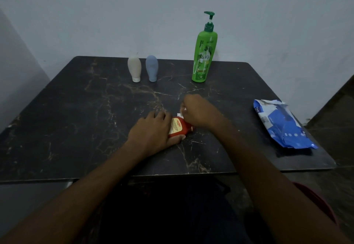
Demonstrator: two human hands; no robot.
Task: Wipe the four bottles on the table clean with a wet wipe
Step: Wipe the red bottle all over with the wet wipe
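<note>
A small red bottle (179,128) with a pale label lies on its side near the middle of the dark marble table (76,109). My left hand (151,130) grips its lower end against the tabletop. My right hand (199,110) is closed on a white wet wipe (182,112) and presses it against the bottle's upper end. At the back stand a beige squeeze bottle (134,69), a blue-grey squeeze bottle (151,68) and a tall green pump bottle (204,52), all upright and away from both hands.
A blue wet-wipe pack (283,127), torn open, lies near the table's right edge. A pale wall runs behind the table. The table's front edge is close to my body.
</note>
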